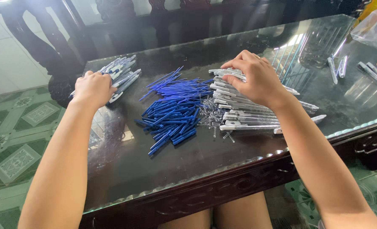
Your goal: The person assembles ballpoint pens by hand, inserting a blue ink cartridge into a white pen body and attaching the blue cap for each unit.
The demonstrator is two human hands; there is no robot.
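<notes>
Your knees are showing under the near edge of the glass-topped table (pixel 163 169), and both your forearms are reaching out over it. Just ahead of the edge, between your two hands, a pile of blue pen refills (pixel 173 111) is lying loose on the glass. Tiny metal springs (pixel 209 115) are scattering right beside it, toward your right hand.

Your right hand (pixel 256 78) is pressing down on the stack of white pen barrels (pixel 248 114), fingers curled over the far barrels; whether it is pinching one or just resting on them, you cannot tell. The barrels are fanning out beneath and to the outer side of that hand, and one is lying near the table edge.

Your left hand (pixel 93 89) is closing over the near end of a bundle of white-and-blue pens (pixel 122 74), fingers wrapping around some of them; the rest are sticking out beyond the knuckles.

Farther out past your right hand, a few loose pens (pixel 337 68) are lying well apart. Dark wooden chairs (pixel 125 25) are standing behind the table.
</notes>
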